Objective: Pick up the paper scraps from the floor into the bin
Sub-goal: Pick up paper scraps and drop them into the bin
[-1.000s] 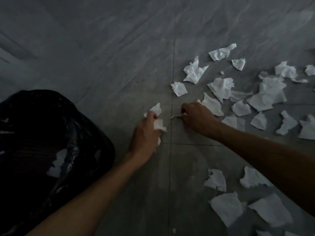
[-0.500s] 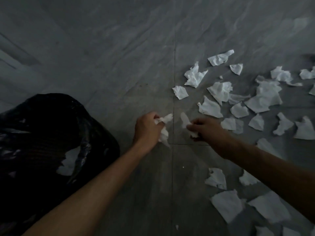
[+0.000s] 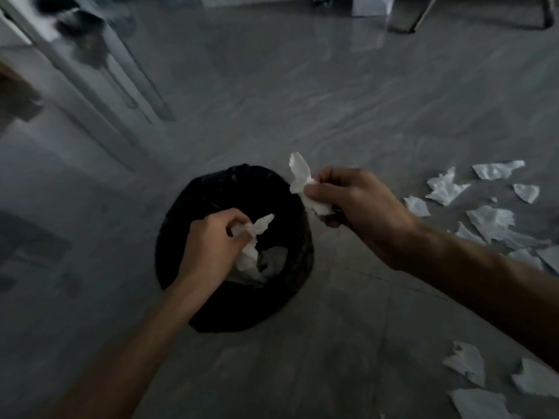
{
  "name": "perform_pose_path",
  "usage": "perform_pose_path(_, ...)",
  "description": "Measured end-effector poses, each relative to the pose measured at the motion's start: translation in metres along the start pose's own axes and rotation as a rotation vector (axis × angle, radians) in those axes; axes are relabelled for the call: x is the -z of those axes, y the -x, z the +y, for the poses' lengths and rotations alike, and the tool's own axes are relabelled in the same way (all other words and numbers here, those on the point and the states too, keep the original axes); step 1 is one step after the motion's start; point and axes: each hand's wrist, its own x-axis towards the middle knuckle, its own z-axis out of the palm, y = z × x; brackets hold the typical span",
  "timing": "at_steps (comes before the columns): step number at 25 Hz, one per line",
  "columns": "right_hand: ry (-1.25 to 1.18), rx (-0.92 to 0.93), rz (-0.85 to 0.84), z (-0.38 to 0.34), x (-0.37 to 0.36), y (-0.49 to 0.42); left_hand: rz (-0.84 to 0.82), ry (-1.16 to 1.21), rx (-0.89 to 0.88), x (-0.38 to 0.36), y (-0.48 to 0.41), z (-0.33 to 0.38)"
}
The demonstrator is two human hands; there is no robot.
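A round bin lined with a black bag [image 3: 211,189] stands on the grey floor in the middle of the view, with white paper lying inside it. My left hand [image 3: 211,243] hovers over the bin's opening, shut on crumpled white scraps [image 3: 257,228]. My right hand [image 3: 354,204] is at the bin's right rim, shut on another white scrap [image 3: 301,173] that sticks up from the fingers. Several loose paper scraps [image 3: 490,219] lie on the floor to the right, and more [image 3: 467,361] lie at the lower right.
A white door frame or furniture legs [image 3: 99,95] rise at the upper left. Metal chair legs [image 3: 423,13] and a pale box [image 3: 372,4] stand at the far top right. Grey tiled floor [image 3: 302,101] stretches beyond the bin.
Both hands have lifted off the floor with their scraps and swung left to the bin. My view has turned, so the bin is now central and the scrap pile sits at the right.
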Motion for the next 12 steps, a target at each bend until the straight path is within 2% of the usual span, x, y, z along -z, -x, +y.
perform_pose_path(2,0.100,-0.041,-0.044,-0.002,-0.022,-0.016,-0.141,-0.079,0.127,0.000,-0.007,-0.031)
perform_pose_path(4,0.225,-0.176,-0.085,0.006,-0.044,-0.032,-0.250,-0.167,0.212,0.005,-0.007,-0.047)
perform_pose_path(5,0.252,-0.269,-0.118,0.011,-0.052,-0.038,-0.255,-0.202,0.216,0.007,-0.007,-0.051)
perform_pose_path(7,0.187,-0.402,-0.164,0.017,-0.061,-0.043,-0.156,-0.239,0.176,0.014,-0.004,-0.046)
perform_pose_path(8,0.138,-0.412,-0.151,0.018,-0.060,-0.044,-0.091,-0.228,0.148,0.017,-0.003,-0.040)
perform_pose_path(10,0.116,-0.306,-0.094,0.016,-0.048,-0.040,0.012,-0.172,0.055,0.020,-0.001,-0.021)
perform_pose_path(12,0.141,-0.181,-0.050,0.010,-0.025,-0.022,0.035,-0.108,-0.054,0.015,0.004,0.009)
